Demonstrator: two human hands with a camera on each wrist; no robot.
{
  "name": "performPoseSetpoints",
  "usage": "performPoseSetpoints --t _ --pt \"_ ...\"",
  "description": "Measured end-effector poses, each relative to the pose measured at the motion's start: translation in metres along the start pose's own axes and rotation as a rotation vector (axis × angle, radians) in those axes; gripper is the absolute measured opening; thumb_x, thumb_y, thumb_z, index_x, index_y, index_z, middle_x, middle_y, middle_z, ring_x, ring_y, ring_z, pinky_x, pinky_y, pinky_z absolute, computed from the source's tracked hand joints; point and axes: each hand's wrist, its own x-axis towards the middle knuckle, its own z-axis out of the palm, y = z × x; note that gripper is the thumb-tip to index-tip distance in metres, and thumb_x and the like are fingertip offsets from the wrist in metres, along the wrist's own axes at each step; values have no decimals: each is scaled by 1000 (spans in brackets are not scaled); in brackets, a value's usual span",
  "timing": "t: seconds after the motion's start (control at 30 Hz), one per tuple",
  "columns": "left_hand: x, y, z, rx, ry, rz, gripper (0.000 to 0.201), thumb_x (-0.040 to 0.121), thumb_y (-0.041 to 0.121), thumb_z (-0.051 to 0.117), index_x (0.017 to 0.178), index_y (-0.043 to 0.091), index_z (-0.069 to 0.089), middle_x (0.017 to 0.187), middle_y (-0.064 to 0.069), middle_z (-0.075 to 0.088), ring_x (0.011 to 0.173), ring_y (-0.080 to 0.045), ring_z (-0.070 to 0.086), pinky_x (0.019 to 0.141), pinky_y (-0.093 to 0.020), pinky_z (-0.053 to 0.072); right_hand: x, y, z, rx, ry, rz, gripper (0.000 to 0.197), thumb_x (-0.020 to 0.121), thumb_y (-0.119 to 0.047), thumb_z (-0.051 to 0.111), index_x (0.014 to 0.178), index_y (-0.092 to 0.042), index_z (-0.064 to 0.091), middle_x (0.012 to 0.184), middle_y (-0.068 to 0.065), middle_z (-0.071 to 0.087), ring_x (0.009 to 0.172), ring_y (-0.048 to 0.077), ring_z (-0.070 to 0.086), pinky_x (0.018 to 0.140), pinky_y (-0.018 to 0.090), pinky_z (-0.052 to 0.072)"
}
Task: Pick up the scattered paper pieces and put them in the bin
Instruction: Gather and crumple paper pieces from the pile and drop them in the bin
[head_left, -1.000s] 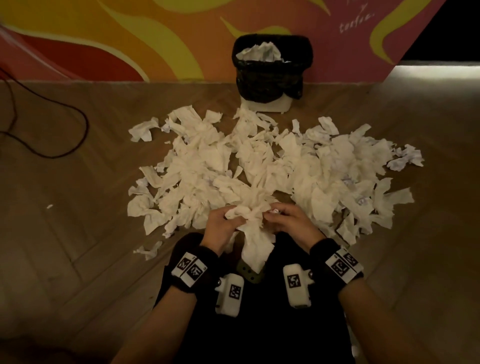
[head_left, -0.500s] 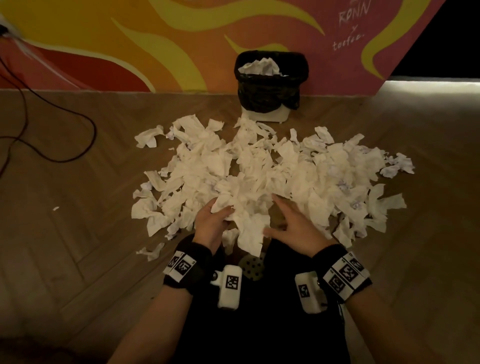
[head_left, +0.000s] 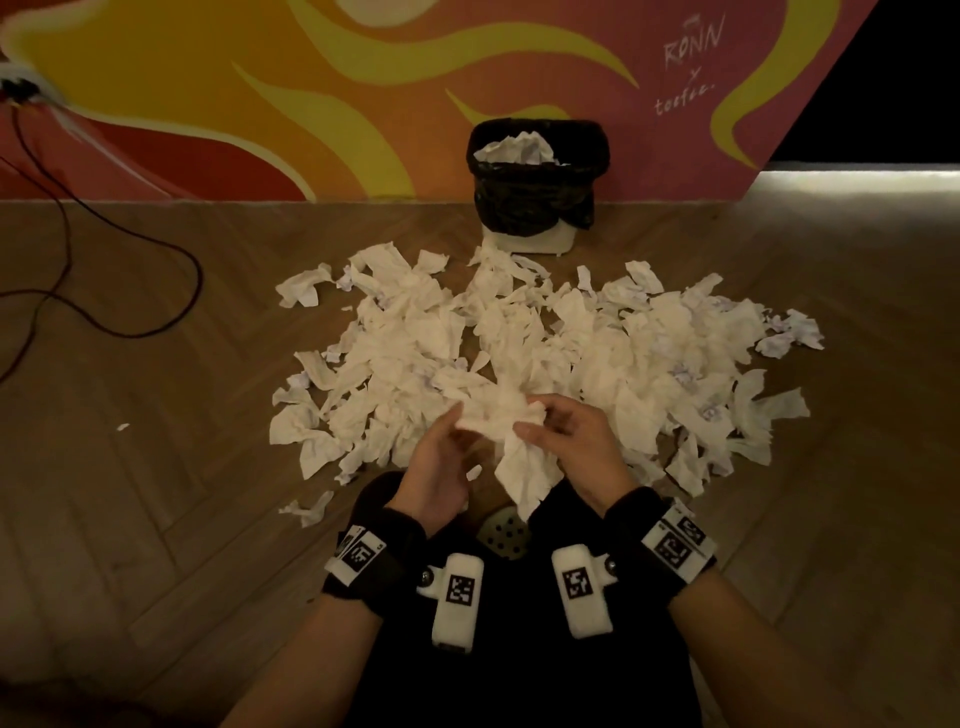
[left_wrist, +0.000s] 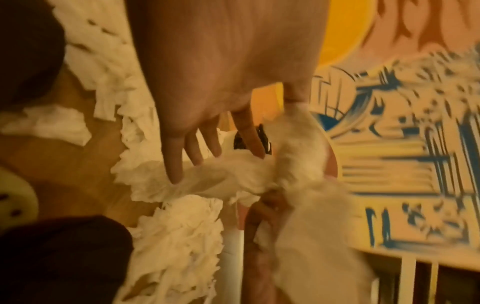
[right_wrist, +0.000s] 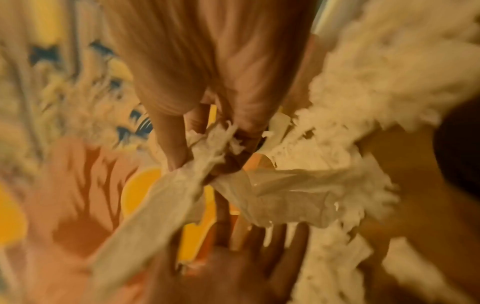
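Note:
Torn white paper pieces (head_left: 597, 353) lie in a wide heap on the wooden floor. A black-lined bin (head_left: 535, 202) stands behind the heap against the wall, with crumpled paper inside. At the heap's near edge my right hand (head_left: 571, 436) pinches a bunch of paper (head_left: 511, 441) that hangs down a little above the floor. In the right wrist view its fingers (right_wrist: 176, 144) are curled into that bunch (right_wrist: 285, 195). My left hand (head_left: 441, 462) is beside it, and its straight, spread fingers (left_wrist: 176, 160) touch the bunch (left_wrist: 233, 181) from the left.
A black cable (head_left: 130, 332) loops over the floor at far left. One stray piece (head_left: 306, 512) and a tiny scrap (head_left: 122, 427) lie apart from the heap. The painted wall (head_left: 311, 104) closes the back. My dark-clothed legs and a pale shoe (head_left: 501, 535) sit just below the hands.
The left hand's fingers have gone from gripping paper to lying straight against it. The right hand, spread open half a second ago, now pinches the bunch, which is lifted slightly.

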Motion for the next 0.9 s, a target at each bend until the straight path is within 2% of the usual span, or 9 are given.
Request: performPoseSetpoints --t 0.13,0.3,0.37,0.47,0.57,0.6,0.7,0.77,0.9 --pt "2 6 7 -77 -15 -71 49 92 56 44 119 17 59 111 -7 65 98 -29 62 84 -47 50 2 -11 0 331 -67 182 23 85 8 59 106 2 66 99 14 72 89 21 69 74 28 58" --pt "1 9 15 50 -207 -61 49 93 36 52 134 10 53 134 -16 57 115 -30 57 93 -44 49 14 -1 -9 -27 -46 146 20 78 3 73 97 -5 71 85 5 72 82 16 67 75 25 55" --pt "2 12 16 142 -240 3 43 90 17 59 132 8 55 129 -16 61 109 -25 62 88 -37 55 18 -1 -12 -191 -18 52 15 75 -1 77 86 -8 71 80 2 70 78 13 64 76 26 54" --pt "3 10 18 255 -223 136 45 85 -5 61 128 5 57 115 -10 69 101 -18 67 79 -27 56 21 -1 -9 -274 15 -2 13 74 -3 79 78 -8 67 68 -4 68 59 6 60 60 23 51" --pt "5 8 18 332 -177 242 45 79 -10 65 122 2 62 114 -15 68 94 -19 68 73 -24 55 23 2 -7 -360 31 -49 29 65 -32 83 83 -17 67 99 12 66 83 22 65 78 38 54" --pt "5 9 19 344 -141 260 41 79 -11 65 118 3 65 109 -15 69 88 -18 67 69 -23 55 22 3 -7 -399 -5 -57 29 66 -35 83 86 -22 67 107 10 62 94 22 64 83 32 53" --pt "9 25 25 347 -102 275 37 79 -10 66 112 6 68 107 -15 71 88 -23 68 69 -26 56 15 -2 -7 -391 -99 -30 50 72 -19 83 116 -27 60 125 -5 55 114 7 55 94 13 43" --pt "14 39 33 416 -96 274 38 78 -6 69 114 5 65 110 -18 69 88 -25 68 67 -30 57 16 -6 -12 -370 -97 -53 63 69 -13 84 126 -23 58 128 -8 58 118 2 54 101 16 41" --pt "28 68 51 614 -134 207 46 80 5 74 121 13 58 116 -11 67 89 -23 71 61 -33 59 37 -24 -20 -283 54 -128 32 72 1 78 93 -23 72 94 -7 71 86 0 66 79 18 50"
